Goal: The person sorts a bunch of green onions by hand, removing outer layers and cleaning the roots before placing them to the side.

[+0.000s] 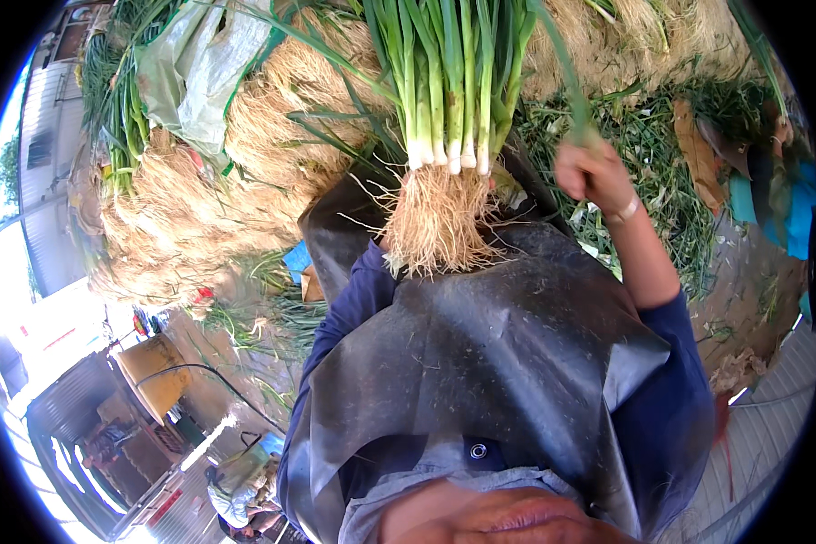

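Head view — dirt ground [752, 290], leaf scraps [661, 154] — stacked onion bundles [208, 208].

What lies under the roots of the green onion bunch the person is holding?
Under the roots of the bunch lies a dark apron over the lap. The left hand is covered by the bunch; the right hand grips a leaf beside it.

The right hand [591, 172] is raised with its grip closed, forearm bare; the left hand is hidden.

rooty onion heap [199, 208] | plastic sack [195, 68] | yellow tub [159, 372] | leaf scraps [661, 154]
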The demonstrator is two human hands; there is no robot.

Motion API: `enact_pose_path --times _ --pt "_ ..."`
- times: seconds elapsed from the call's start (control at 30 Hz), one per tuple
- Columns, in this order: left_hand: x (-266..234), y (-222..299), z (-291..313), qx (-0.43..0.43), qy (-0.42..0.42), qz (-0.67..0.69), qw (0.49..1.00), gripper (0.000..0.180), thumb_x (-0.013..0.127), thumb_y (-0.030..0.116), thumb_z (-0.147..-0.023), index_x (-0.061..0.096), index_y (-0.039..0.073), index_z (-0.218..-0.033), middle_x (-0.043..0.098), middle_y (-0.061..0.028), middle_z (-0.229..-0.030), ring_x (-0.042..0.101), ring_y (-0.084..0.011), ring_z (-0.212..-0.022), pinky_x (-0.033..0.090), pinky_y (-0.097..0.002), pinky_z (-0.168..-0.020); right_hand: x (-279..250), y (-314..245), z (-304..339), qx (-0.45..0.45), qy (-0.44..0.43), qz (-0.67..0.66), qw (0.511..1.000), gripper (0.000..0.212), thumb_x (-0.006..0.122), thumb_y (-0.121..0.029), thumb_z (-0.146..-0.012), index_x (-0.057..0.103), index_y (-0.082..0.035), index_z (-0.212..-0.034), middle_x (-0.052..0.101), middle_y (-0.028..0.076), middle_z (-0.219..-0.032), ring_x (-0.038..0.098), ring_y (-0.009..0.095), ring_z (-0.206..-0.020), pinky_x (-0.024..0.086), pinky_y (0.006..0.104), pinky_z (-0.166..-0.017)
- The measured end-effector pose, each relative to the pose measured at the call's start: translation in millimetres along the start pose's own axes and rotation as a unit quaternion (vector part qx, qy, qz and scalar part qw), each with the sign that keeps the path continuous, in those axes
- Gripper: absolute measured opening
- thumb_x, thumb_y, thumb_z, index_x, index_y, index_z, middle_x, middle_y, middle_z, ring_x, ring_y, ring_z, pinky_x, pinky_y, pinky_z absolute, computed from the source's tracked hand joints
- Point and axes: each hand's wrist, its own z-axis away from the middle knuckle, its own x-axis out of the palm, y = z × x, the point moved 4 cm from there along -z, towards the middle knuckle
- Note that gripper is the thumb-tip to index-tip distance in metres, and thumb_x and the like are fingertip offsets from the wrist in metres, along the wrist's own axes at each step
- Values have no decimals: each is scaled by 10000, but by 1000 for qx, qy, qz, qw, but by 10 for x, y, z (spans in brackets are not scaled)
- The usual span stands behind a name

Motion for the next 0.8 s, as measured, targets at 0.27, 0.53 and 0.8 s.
enact_pose_path --times 0.27,0.53,0.8 --pt "-395 224 -33 87 59 -288 952 507 428 361 -959 389 14 -1326 515 -178 -1218 545 -265 -1087 487 -354 -880 -942 320 496 72 115 683 718 482 644 -173 -823 496 -51 -1264 570 143 -1151 588 293 -1011 476 394 -886" --pt "-64 91 27 125 45 -359 924 515 466 369 -945 403 6 -1305 534 -165 -1184 559 -283 -1055 510 -359 -836 331 130 -491 -148 90 462 870 206 519 -239 -930 560 -38 -927 620 104 -841 602 236 -767 472 373 -879" --pt "4 8 -39 13 6 -219 976 527 461 410 -937 464 -25 -1235 587 -226 -1018 614 -301 -844 528 -359 -680 -600 -161 -666 -117 269 126 948 206 434 -197 -955 507 -5 -970 649 124 -864 569 126 -568 497 256 -598"
